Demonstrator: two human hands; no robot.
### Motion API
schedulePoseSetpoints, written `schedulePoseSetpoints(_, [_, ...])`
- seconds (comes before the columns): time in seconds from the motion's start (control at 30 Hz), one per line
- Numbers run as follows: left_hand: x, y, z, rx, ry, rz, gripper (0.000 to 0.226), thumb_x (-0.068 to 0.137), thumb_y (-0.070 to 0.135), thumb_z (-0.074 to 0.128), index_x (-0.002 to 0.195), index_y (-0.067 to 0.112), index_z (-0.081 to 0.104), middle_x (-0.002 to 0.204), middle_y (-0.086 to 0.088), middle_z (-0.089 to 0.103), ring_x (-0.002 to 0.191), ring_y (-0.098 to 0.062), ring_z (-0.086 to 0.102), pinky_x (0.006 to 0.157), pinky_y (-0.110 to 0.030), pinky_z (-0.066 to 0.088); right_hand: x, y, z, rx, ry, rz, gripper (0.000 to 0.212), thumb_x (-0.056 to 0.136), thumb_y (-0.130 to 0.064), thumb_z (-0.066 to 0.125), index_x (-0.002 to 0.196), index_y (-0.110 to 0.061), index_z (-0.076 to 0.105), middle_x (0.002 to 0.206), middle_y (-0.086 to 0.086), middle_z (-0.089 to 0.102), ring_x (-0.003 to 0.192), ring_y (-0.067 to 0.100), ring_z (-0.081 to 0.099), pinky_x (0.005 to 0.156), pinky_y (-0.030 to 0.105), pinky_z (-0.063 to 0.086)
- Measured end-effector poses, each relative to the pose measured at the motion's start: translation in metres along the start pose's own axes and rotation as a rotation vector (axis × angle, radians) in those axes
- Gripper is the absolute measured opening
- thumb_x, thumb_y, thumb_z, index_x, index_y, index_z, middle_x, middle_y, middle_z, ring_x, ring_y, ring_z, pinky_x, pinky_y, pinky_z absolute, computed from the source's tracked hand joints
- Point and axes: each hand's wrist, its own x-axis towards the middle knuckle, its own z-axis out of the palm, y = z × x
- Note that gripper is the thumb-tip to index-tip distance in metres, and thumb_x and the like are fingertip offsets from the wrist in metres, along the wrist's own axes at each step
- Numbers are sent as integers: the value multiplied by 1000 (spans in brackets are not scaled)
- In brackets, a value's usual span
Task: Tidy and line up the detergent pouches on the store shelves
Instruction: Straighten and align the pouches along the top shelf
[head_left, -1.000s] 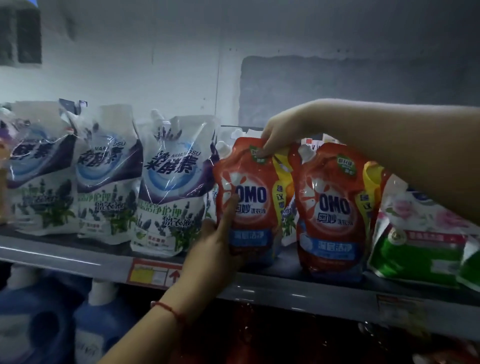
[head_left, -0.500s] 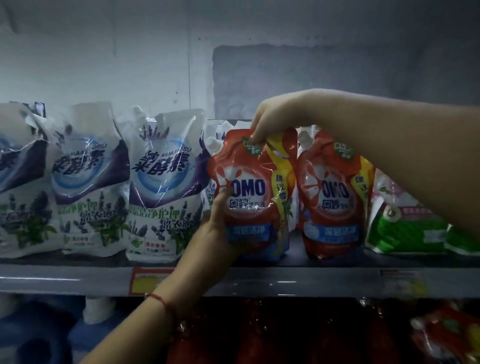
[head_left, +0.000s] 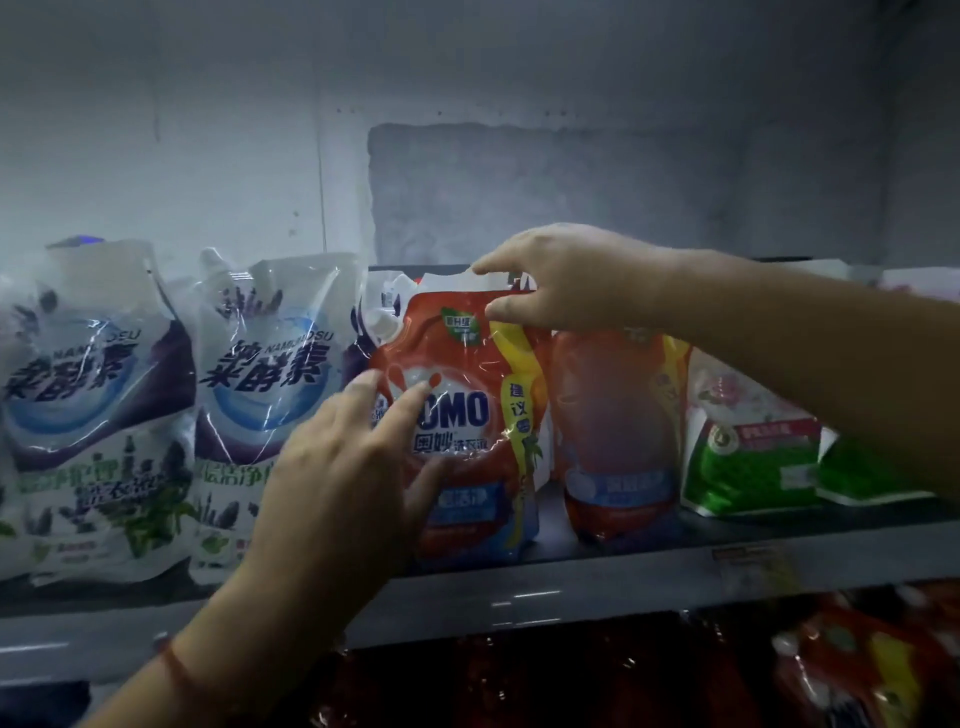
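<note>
Grey store shelf (head_left: 519, 597) before a pale wall with a darker patch (head_left: 545, 192), all in dim light. Held the left hand (head_left: 343, 467) open in front of the red OMO pouch (head_left: 467, 431), fingers spread and straight over the left part of its face, thumb low near its blue band; could not tell if really touching. Laid the right hand (head_left: 561, 280) from above on the top edge of the same pouch, fingers loose and stretched out, not closed round anything. Found the pouch upright on the shelf, between both hands.

Half a second before, gripped this pouch at its side with the left hand and pinched its top with the right; now released both holds. Saw the pouch now more straight and facing front.

Just right of it, a second red pouch (head_left: 618, 431), blurred, partly hidden under the right forearm. Further right, a green and white pouch (head_left: 748, 457). To the left, two white and purple pouches (head_left: 270, 395) (head_left: 88, 395), the nearer one partly covered by the left hand. Wore a red string (head_left: 174, 665) at the left wrist. Below, red packs (head_left: 857, 675) on a lower level.
</note>
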Motion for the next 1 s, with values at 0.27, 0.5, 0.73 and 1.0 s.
schedulePoseSetpoints(0.27, [60, 58, -22, 155, -193, 228, 78, 93, 71, 29, 157, 33, 9, 166, -4, 9, 153, -25, 11, 123, -42, 12, -95, 37, 8, -93, 49, 46, 61, 93, -51, 52, 149, -34, 32, 154, -8, 37, 141, 12, 33, 112, 30, 26])
schedulePoseSetpoints(0.5, [85, 128, -17, 157, -187, 325, 78, 91, 70, 31, 157, 34, 10, 166, -3, 12, 152, -24, 15, 121, -42, 16, -150, 103, 23, -35, 22, 140, 66, 94, -52, 51, 152, -38, 22, 161, -13, 14, 149, 8, 6, 117, 31, 11])
schedulePoseSetpoints(0.73, [121, 230, 14, 105, -80, 430, 75, 93, 67, 38, 157, 32, 21, 164, -7, 21, 151, -27, 21, 120, -43, 22, -216, 199, 46, 16, -104, 250, 70, 94, -49, 54, 153, -36, 20, 161, -12, 15, 148, 7, 12, 117, 27, 13])
schedulePoseSetpoints(1.0, [202, 336, 66, 201, 45, 526, 75, 93, 60, 47, 154, 20, 29, 152, -16, 41, 140, -34, 38, 114, -48, 33, -271, 303, 80, 172, -88, 434, 71, 92, -47, 58, 152, -27, 26, 158, -4, 25, 141, 20, 33, 110, 36, 34])
